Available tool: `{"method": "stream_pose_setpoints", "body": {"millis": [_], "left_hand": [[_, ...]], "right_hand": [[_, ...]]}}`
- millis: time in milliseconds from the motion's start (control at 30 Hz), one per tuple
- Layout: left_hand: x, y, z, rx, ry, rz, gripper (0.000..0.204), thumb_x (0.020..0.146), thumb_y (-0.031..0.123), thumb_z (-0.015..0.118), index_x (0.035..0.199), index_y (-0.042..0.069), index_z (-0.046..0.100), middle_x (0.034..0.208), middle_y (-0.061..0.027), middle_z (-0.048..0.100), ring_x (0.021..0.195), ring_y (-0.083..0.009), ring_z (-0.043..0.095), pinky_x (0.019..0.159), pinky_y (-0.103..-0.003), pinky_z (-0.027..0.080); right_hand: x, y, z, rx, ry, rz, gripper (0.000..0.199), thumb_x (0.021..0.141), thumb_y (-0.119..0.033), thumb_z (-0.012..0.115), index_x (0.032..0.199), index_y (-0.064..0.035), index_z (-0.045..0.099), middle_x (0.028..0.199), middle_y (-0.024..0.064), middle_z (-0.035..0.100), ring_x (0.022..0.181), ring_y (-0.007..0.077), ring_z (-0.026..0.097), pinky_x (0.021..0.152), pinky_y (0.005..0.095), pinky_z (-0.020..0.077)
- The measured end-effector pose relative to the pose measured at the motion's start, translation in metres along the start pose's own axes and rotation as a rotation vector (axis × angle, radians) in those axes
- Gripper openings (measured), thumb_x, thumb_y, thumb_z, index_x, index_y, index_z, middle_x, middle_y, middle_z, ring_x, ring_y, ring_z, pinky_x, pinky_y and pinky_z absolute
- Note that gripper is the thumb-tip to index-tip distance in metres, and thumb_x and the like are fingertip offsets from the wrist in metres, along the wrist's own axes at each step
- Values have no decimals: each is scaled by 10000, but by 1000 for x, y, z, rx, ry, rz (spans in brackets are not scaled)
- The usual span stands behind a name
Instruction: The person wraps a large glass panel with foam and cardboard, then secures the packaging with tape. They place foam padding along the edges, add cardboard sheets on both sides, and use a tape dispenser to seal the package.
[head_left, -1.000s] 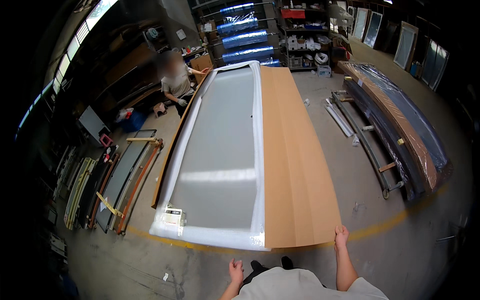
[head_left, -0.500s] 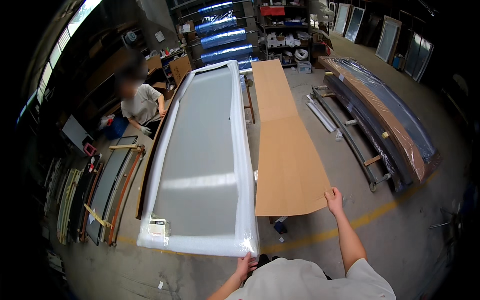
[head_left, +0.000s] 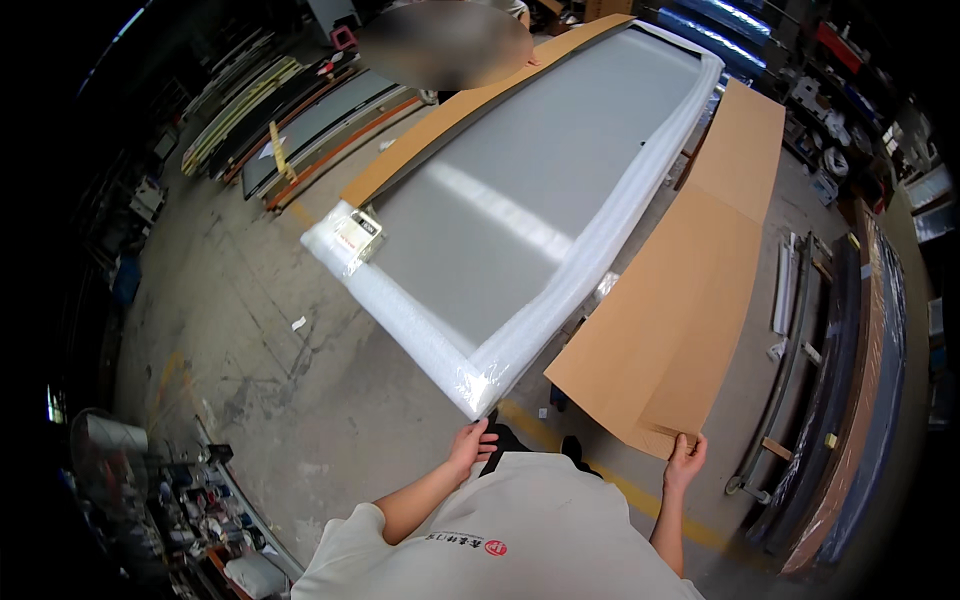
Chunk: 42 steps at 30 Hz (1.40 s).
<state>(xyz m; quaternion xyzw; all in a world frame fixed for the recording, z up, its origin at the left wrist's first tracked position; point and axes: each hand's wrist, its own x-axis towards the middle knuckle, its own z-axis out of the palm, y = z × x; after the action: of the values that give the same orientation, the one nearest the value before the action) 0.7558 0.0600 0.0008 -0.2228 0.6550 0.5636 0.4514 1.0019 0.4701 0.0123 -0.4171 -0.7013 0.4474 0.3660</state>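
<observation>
A large grey panel (head_left: 520,170), its edges wrapped in white foam (head_left: 400,310), lies at a slant across the middle. My left hand (head_left: 470,447) is at the foam's near corner, fingers partly spread and the tips close to or touching it. My right hand (head_left: 684,462) pinches the near right corner of a long brown cardboard sheet (head_left: 665,290), which is creased across and lies alongside the panel's right edge. Along the panel's far left edge runs a cardboard strip (head_left: 440,125). A co-worker's hand (head_left: 530,62) is near that strip.
Wrapped long panels (head_left: 850,400) rest on a wheeled rack (head_left: 770,440) at the right. Several frames and boards (head_left: 320,130) lie at the upper left. A cluttered cart (head_left: 215,530) stands at lower left. Blue film rolls (head_left: 715,30) hang at the back.
My view has swung left, so the panel now appears slanted. The cardboard's near right corner stays in my right hand. The co-worker now leans over the panel's left edge by the strip.
</observation>
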Motion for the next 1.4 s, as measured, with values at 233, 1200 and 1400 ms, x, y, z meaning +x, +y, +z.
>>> {"method": "stream_pose_setpoints", "body": {"millis": [233, 1200, 1400], "left_hand": [[22, 22, 196, -223, -232, 113, 868, 999, 683, 622, 1596, 98, 390, 1397, -138, 670, 1239, -275, 670, 1006, -462, 539], [-77, 98, 264, 173, 239, 999, 327, 1052, 295, 674, 1055, -27, 733, 865, -211, 747, 771, -344, 736, 712, -427, 555], [-116, 115, 208, 270, 165, 998, 324, 1062, 282, 664, 1067, -37, 721, 871, -188, 741, 765, -294, 722, 705, -398, 551]], "right_hand": [[48, 8, -16, 97, -248, -70, 191, 1058, -93, 662, 1208, 11, 605, 1052, 63, 655, 968, 137, 611, 872, 288, 511], [105, 68, -1, 653, -438, 712, 372, 1123, -294, 577, 1383, -28, 547, 1332, 113, 662, 1202, 240, 652, 994, 408, 573], [104, 77, 42, 859, -527, 1014, 445, 1143, -327, 503, 1488, -47, 530, 1437, 116, 633, 1282, 292, 632, 1046, 446, 555]]}}
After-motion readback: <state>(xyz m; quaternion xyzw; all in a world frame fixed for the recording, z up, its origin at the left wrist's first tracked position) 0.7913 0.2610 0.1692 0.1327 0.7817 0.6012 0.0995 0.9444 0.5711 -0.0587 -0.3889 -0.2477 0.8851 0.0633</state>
